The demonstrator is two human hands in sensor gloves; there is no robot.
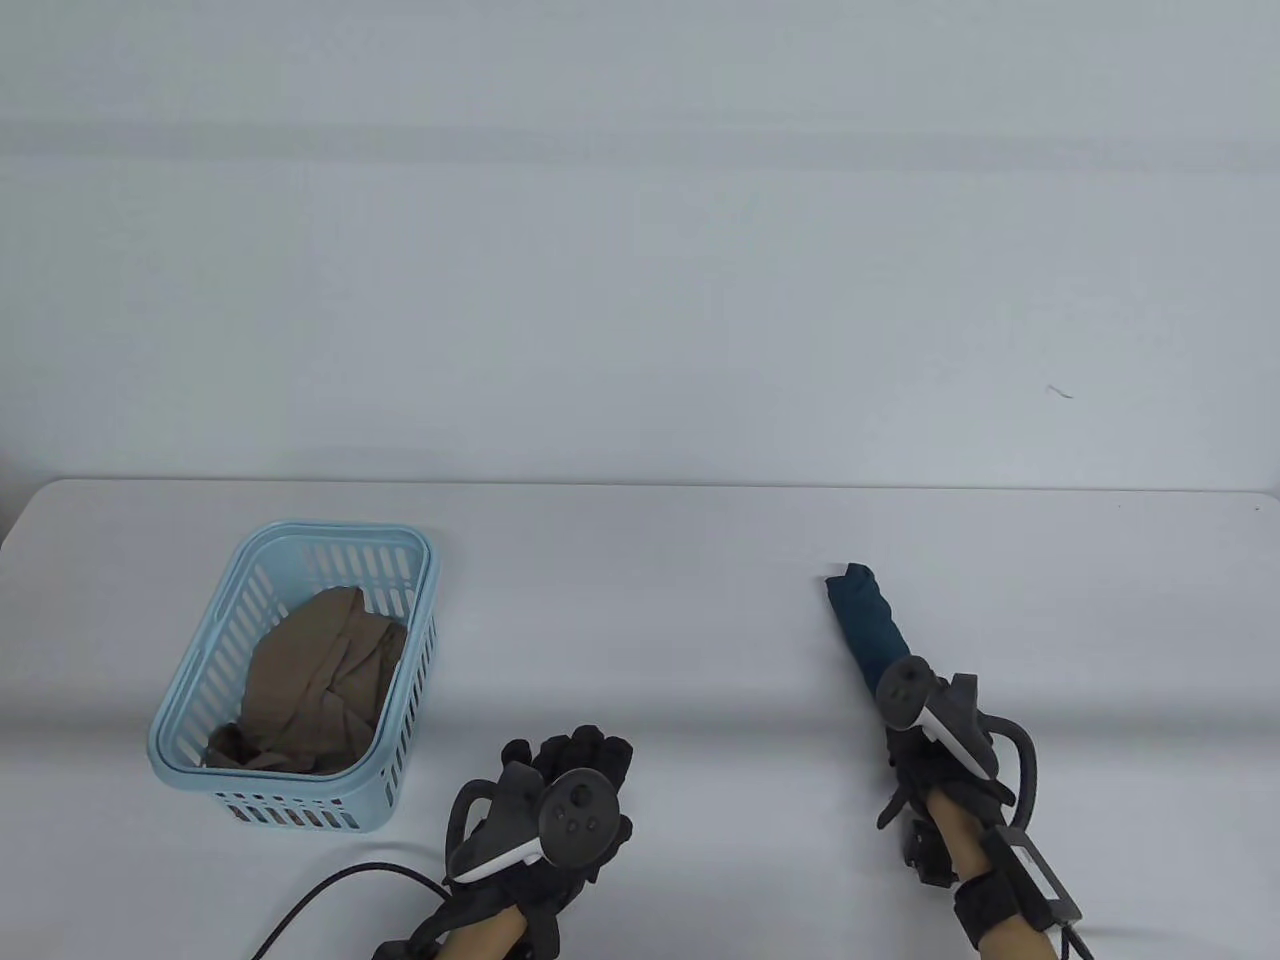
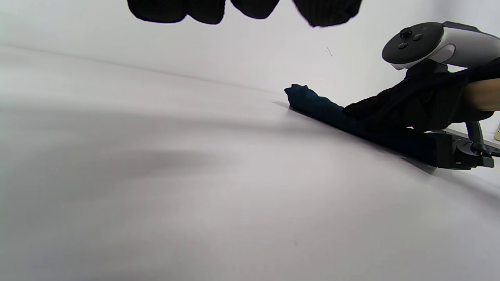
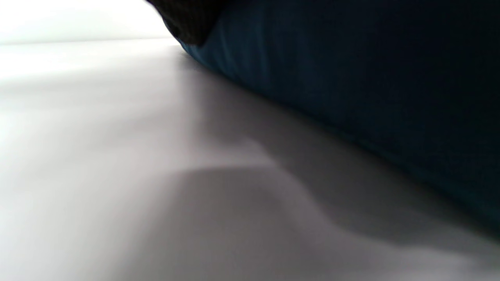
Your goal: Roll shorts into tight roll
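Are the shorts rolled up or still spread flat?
Rolled: the shorts lie as a narrow dark tube on the table, right hand resting on one end.

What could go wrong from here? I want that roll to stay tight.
Only the right hand rests on the near part of the roll; its far end is free and might loosen. The left hand is off the cloth, so lifting the right one may let the roll spring open.

Dark teal shorts [image 1: 868, 625], light blue basket [image 1: 190, 700], possibly tan cloth [image 1: 320, 680]
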